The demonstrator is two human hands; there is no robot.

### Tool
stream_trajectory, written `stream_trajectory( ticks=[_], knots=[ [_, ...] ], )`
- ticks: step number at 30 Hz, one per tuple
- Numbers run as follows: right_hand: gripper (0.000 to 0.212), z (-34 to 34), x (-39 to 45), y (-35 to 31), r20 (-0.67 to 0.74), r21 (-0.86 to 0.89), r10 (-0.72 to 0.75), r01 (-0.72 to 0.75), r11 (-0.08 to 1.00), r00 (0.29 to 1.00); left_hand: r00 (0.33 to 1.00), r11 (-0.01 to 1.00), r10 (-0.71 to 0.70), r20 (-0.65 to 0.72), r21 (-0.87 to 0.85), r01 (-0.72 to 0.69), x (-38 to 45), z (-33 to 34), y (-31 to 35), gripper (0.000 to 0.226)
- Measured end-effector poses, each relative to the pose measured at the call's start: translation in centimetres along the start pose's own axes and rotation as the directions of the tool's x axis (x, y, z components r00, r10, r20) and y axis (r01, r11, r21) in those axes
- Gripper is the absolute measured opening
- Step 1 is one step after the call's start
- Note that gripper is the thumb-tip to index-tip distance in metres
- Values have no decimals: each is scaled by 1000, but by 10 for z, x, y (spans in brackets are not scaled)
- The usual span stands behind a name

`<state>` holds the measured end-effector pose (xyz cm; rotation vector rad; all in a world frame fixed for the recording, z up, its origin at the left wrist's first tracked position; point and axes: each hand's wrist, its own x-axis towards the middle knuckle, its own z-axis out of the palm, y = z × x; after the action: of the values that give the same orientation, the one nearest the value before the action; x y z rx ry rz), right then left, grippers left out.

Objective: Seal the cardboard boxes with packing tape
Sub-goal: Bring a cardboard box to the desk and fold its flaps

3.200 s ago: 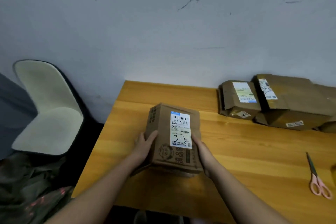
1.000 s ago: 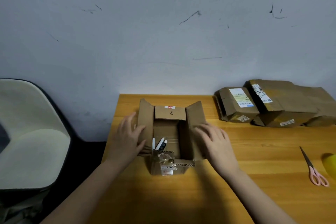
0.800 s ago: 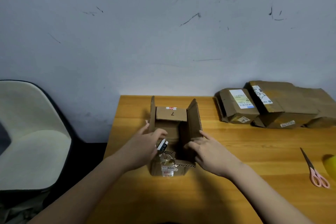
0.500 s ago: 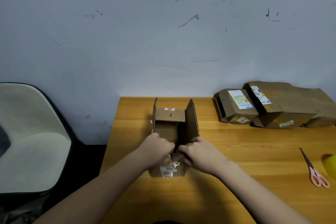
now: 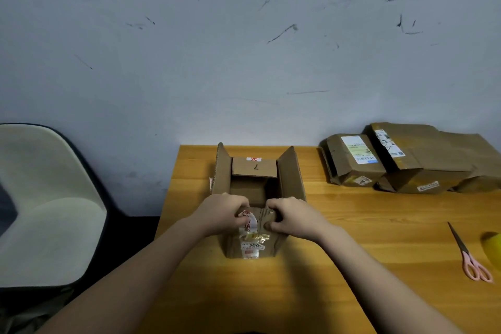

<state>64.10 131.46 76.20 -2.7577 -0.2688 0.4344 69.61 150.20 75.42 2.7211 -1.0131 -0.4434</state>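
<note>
Open cardboard box (image 5: 257, 198) sat at table's (image 5: 352, 225) left-rear part. Since earlier frame, left hand (image 5: 225, 214) and right hand (image 5: 291, 215) had closed in, both pinching near flap (image 5: 259, 218); side flaps stayed upright. Scissors (image 5: 470, 255) unmoved, right of box.

Box: an open cardboard box (image 5: 257, 187) on the wooden table (image 5: 352, 225), side flaps upright, far flap marked "7".
Left hand (image 5: 222, 214): curled on the near flap, thumb on old torn tape.
Right hand (image 5: 291, 215): curled on the same flap, close beside the left.
Right side: scissors (image 5: 470, 256) with pink handles, well apart.
Far right: stacked parcels (image 5: 406, 160) against the wall.
Left: a pale chair (image 5: 46, 203).
</note>
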Motion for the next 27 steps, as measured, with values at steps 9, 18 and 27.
stream_trajectory(
  ticks=[9,18,27],
  knots=[
    [26,6,8,-8,-53,-49,-34,31,998,998,998,998,-58,1,-28,58,-3,2,1,14],
    [23,6,12,-15,-57,-83,-58,53,995,997,986,995,-3,167,-94,19,-7,-10,6,29],
    [30,10,16,-18,-128,-88,-59,48,995,990,1000,985,-9,30,-169,14,-3,-18,-5,6]
  ],
)
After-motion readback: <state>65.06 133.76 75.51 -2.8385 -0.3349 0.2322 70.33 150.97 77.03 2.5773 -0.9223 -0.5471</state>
